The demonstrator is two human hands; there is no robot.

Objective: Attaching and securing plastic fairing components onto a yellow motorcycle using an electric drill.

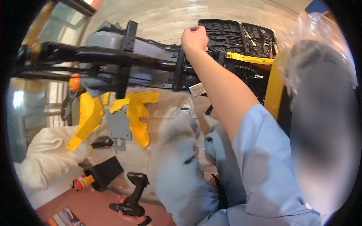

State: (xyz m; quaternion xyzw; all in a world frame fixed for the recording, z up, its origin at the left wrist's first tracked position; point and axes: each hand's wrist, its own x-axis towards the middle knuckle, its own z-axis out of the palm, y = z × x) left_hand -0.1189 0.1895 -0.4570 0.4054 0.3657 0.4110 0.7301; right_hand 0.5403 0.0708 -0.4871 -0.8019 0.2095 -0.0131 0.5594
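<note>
Black pistol-grip cordless drill (132,197): matte black body, chunky battery base, held low over the reddish floor (94,209), left hand (132,217) wrapped around its grip. Right hand (194,37) raised, fisted tight at the top edge of the black-and-grey machine frame (124,56); what it grips, can't tell.

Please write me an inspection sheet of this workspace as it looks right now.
Surface: pale wood-plank floor.
Job's things: black cordless drill in left hand; right hand fisted on black machine frame.
Clutter: yellow panels, grey plate, open black tool case, red-and-yellow can.
Fingers: left closed around the drill; right curled shut at the frame.
Cables: nothing seen.
Surroundings: white cloth bundle, clear plastic bag.
</note>
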